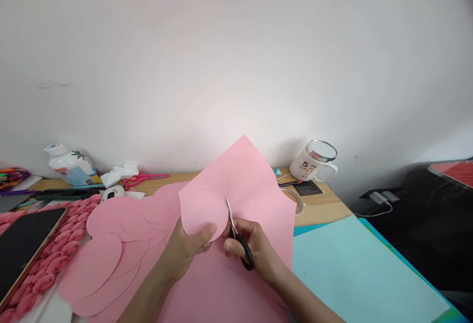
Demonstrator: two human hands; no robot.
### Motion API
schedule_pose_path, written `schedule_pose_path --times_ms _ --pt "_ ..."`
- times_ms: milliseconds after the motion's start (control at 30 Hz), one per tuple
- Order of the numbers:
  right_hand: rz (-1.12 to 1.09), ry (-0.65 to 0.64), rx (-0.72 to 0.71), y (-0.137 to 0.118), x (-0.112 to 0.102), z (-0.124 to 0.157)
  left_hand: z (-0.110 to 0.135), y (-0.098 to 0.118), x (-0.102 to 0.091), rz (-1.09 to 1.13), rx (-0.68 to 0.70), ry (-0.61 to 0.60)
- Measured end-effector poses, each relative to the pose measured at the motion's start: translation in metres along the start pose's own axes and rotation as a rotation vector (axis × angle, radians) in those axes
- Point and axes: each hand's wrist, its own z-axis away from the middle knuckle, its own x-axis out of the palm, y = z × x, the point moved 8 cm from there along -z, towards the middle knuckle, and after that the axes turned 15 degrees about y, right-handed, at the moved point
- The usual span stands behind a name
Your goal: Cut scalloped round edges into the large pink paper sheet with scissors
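The desk [328,205] holds a "52" mug [306,166] near pink paper [254,192].

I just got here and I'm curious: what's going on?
A person's right hand holds black-handled metal scissors beside a rounded pink paper piece gripped in the left hand. Whether it is fully separate from the large pink paper sheet behind is unclear. Overlapping rounded pink paper cutouts lie to the left.

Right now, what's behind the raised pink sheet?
Behind the pink sheet, the wall shows above its top corner; wooden desk and a looped cable show at its right edge, rounded pink pieces at its left. What it covers can't be seen.
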Motion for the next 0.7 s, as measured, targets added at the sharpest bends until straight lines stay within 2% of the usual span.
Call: schedule_pose_path --times_ms 267,367,500,633,700 --pt "0.007 -0.006 0.015 0.007 0.0 -0.001 -0.001 0.008 0.0 0.041 0.041 0.033" --pt "-0.009 -0.002 0.037 0.009 0.001 0.0 0.0 0.016 0.003 -0.036 0.139 0.042" --pt "-0.012 -0.002 0.03 0.006 0.002 0.001 0.004 0.02 0.013 -0.199 0.251 -0.031" --pt "-0.001 0.02 0.005 0.003 0.0 -0.001 0.005 0.02 0.01 -0.327 0.29 -0.002" --pt "-0.022 0.022 -0.027 0.001 -0.001 -0.002 0.006 0.018 0.011 -0.336 0.272 -0.028"
